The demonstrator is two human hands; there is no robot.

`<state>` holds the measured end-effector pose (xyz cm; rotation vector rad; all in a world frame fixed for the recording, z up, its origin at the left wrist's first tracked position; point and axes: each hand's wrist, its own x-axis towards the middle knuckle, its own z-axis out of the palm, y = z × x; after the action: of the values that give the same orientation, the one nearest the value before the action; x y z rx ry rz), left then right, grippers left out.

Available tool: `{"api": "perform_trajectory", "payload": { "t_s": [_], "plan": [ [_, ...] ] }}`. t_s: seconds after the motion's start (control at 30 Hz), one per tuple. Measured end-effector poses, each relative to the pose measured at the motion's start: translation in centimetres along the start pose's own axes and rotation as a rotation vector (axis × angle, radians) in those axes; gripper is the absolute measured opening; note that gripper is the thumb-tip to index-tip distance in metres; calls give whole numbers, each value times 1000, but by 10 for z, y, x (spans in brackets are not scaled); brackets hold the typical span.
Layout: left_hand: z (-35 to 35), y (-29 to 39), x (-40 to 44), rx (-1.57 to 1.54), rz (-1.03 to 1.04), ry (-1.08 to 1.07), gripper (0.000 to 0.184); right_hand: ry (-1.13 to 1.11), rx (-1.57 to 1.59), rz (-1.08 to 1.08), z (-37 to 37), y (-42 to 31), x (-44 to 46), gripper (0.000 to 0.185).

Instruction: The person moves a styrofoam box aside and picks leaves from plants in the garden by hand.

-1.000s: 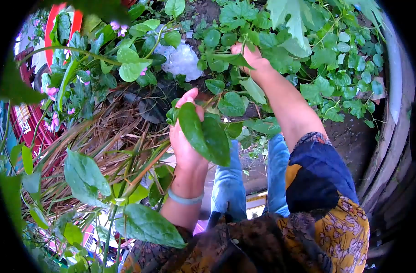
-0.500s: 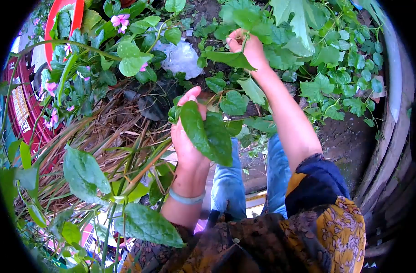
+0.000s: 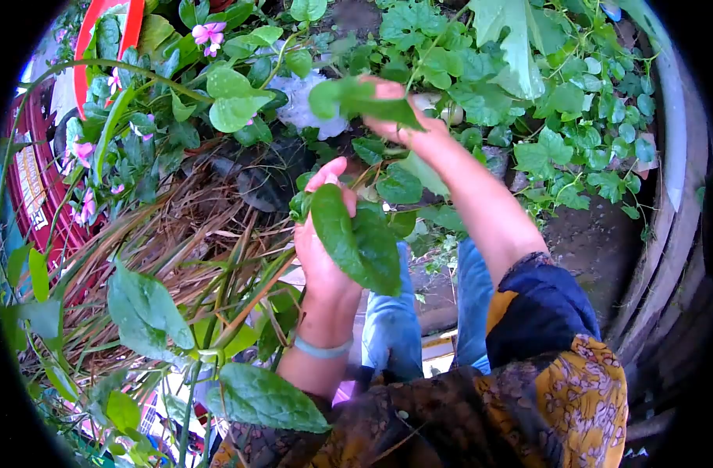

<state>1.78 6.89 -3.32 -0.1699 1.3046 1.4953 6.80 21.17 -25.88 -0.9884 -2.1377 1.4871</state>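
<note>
My left hand (image 3: 323,242) is closed around a bunch of green leaves, partly hidden behind a large glossy leaf (image 3: 356,242). Up and to the right, my right hand (image 3: 391,113) holds a leafy green sprig (image 3: 364,100), blurred by motion, and its fingertips are partly covered by the leaf. A crumpled clear plastic bag (image 3: 305,105) lies on the soil just left of my right hand. Long dry stalks (image 3: 184,226) spread out to the left of my left hand.
Low leafy vines (image 3: 559,148) cover the ground at the upper right. Pink flowers (image 3: 208,33) and a red plastic rim (image 3: 130,31) are at the upper left. A curved grey edge (image 3: 675,125) runs down the right side. Broad leaves (image 3: 266,398) stand close at the lower left.
My right hand has moved down and left from the vines toward my left hand, with a leafy sprig in it. My left hand has barely moved.
</note>
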Motion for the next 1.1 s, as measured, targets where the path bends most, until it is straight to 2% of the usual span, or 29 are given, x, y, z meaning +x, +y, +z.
{"api": "perform_trajectory", "payload": {
  "t_s": [0.07,0.13,0.23,0.27,0.33,0.37,0.4,0.43,0.5,0.57,0.63,0.7,0.73,0.83,0.93,1.0,1.1],
  "plan": [
    [0,0,1,0,1,4,31,-255,148,90,-16,-64,-2,37],
    [1,0,-1,15,4,7,31,-147,-146,-170,2,-63,-3,39],
    [-1,-1,0,51,9,-6,33,-311,-416,10,-27,-50,10,38],
    [0,-1,0,46,13,-15,33,-302,-467,71,-40,-43,14,37],
    [1,-1,-1,38,12,-33,34,51,-514,-9,-61,-9,7,24],
    [-1,-2,-1,26,14,-48,34,30,-569,33,-88,-8,1,28],
    [-4,-3,0,15,18,-63,34,90,-588,142,-105,-3,-4,26],
    [-6,-4,1,5,23,-79,34,127,-589,154,-124,8,-10,25],
    [-7,-3,2,8,21,-74,35,165,-420,194,-159,53,-19,25],
    [-2,-3,0,5,8,-42,32,134,-77,211,-183,112,-26,25],
    [6,-2,0,-1,-1,15,27,1,-93,135,-210,83,-37,26],
    [-2,-5,0,6,23,-70,34,-56,384,146,-202,111,-33,27],
    [-5,-7,0,11,33,-113,38,-65,471,70,-198,124,-33,28],
    [-6,-9,0,35,41,-108,38,3,87,145,-183,100,-36,31],
    [-4,-10,1,34,35,-88,39,-110,-557,386,-167,-7,-30,40],
    [-3,-11,0,45,40,-69,39,-185,-747,273,-156,-5,-43,41],
    [0,-9,-2,39,45,-62,38,-196,-796,174,-144,10,-54,36]
  ]
}}
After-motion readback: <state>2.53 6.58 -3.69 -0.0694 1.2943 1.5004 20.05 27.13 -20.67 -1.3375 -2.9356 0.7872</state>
